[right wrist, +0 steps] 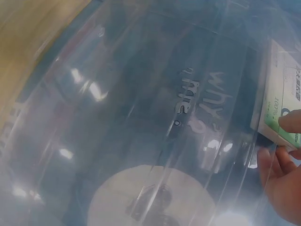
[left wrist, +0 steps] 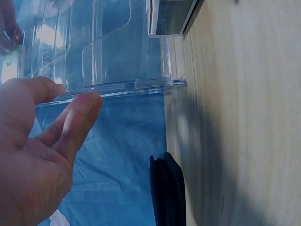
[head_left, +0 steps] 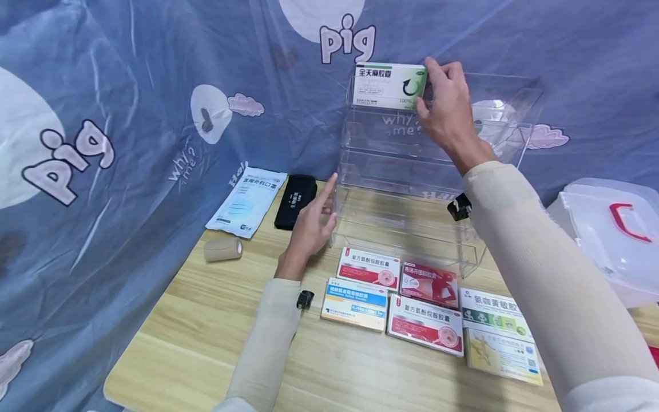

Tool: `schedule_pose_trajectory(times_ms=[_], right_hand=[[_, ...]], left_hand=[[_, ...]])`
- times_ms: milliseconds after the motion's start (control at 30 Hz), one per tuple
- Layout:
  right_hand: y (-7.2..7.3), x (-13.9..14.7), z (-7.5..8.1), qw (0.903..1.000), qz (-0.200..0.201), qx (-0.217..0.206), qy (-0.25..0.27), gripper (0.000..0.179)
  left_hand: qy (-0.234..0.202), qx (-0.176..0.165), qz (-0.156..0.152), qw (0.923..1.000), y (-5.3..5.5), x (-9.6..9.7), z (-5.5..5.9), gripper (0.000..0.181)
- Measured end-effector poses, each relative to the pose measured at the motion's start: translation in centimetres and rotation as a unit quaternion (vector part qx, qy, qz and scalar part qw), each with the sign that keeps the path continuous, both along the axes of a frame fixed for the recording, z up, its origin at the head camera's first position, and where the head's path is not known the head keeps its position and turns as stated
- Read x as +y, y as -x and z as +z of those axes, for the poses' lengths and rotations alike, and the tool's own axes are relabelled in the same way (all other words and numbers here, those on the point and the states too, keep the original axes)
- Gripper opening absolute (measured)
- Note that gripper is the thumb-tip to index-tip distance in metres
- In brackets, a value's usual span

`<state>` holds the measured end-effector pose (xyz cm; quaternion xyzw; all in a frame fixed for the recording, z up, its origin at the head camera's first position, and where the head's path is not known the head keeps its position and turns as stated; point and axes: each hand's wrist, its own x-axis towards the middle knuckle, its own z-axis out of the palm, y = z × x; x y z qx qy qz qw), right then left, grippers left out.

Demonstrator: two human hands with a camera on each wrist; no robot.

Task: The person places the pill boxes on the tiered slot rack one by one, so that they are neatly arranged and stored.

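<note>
On the top tier of a clear tiered display rack (head_left: 399, 178), at its left end, stands a white and green medicine box (head_left: 383, 86). My right hand (head_left: 450, 109) pinches the right end of this box between thumb and fingers; the right wrist view shows the grip on the box (right wrist: 277, 101) through clear plastic. Lower down, my left hand (head_left: 311, 226) is at the rack's left side, fingers mostly extended. From the left wrist, its thumb and fingers appear against the edge of the side panel (left wrist: 122, 87). The rack's lower tiers hold nothing.
Several medicine boxes (head_left: 425, 323) lie in rows before the rack. Left of it are a black pouch (head_left: 296, 201), a mask packet (head_left: 247, 200) and a beige bandage roll (head_left: 222, 250). A lidded white case (head_left: 607, 229) stands right; a blue patterned cloth (head_left: 154, 68) hangs behind.
</note>
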<state>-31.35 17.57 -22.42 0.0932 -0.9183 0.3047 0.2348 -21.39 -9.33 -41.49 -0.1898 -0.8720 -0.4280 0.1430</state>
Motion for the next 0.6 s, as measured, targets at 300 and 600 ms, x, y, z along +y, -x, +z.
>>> schedule_pose_trajectory(times_ms=[300,600], right_hand=[[-0.2,0.2,-0.2,0.9999,-0.006,-0.010,0.001,0.077],[-1.0,1.4,-0.2,0.9997,-0.010,0.002,0.022,0.074]], left_hand=[[-0.006,-0.004,-0.005,1.0000,0.0,0.0,0.0,0.090],[-0.001,-0.002,0.002,1.0000,0.0,0.0,0.0,0.091]])
